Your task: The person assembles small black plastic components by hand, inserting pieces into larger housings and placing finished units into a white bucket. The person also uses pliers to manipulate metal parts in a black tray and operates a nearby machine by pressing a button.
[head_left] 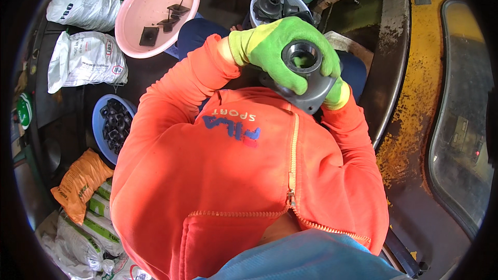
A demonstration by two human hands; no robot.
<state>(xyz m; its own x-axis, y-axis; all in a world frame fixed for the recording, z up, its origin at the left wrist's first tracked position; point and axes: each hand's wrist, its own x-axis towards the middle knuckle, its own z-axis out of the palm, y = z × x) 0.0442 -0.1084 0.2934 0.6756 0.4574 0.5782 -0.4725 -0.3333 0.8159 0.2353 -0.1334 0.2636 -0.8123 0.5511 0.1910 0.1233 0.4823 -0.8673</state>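
Beside pink basin, blue bowl holds black parts.

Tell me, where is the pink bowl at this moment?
In the head view, the pink bowl lies at the upper left, beyond the person's orange sleeve, beside two white sacks; a few dark parts lie inside it.

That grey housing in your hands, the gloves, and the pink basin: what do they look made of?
The grey housing looks like moulded plastic or cast metal; its matte, even grey surface and round collar leave that open. Gloves on the left hand and right hand look like knit fabric: fuzzy, bright green-yellow. The pink basin looks like smooth plastic with a soft sheen.
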